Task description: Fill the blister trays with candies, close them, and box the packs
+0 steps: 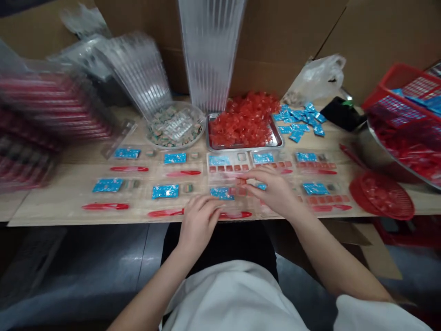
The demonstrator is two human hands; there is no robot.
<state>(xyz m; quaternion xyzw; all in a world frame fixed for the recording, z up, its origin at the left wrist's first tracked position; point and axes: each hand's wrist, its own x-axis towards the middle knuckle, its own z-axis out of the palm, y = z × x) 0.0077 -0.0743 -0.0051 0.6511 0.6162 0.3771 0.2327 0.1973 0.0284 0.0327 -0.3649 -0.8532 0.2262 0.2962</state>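
Clear plastic trays lie in two rows on a wooden table, holding small blue packets (166,191), slim red pen-shaped pieces (105,206) and strips of red squares (321,199). My right hand (272,188) is over the middle trays, thumb and forefinger closed around a small red piece (241,181). Beside it, my left hand (200,223) rests at the near edge of a front-row tray, fingers stretched forward and slightly bent. Its fingertips are close to a blue packet (223,193); whether they touch the tray I cannot tell.
Behind the trays are a metal tray (279,141) heaped with red pieces, a round dish (150,138) of small squares and loose blue packets (299,119). Clear plastic stacks (210,55) stand behind. Rightward are a red basket (396,92), a metal bowl (375,142) and a red sieve (396,209).
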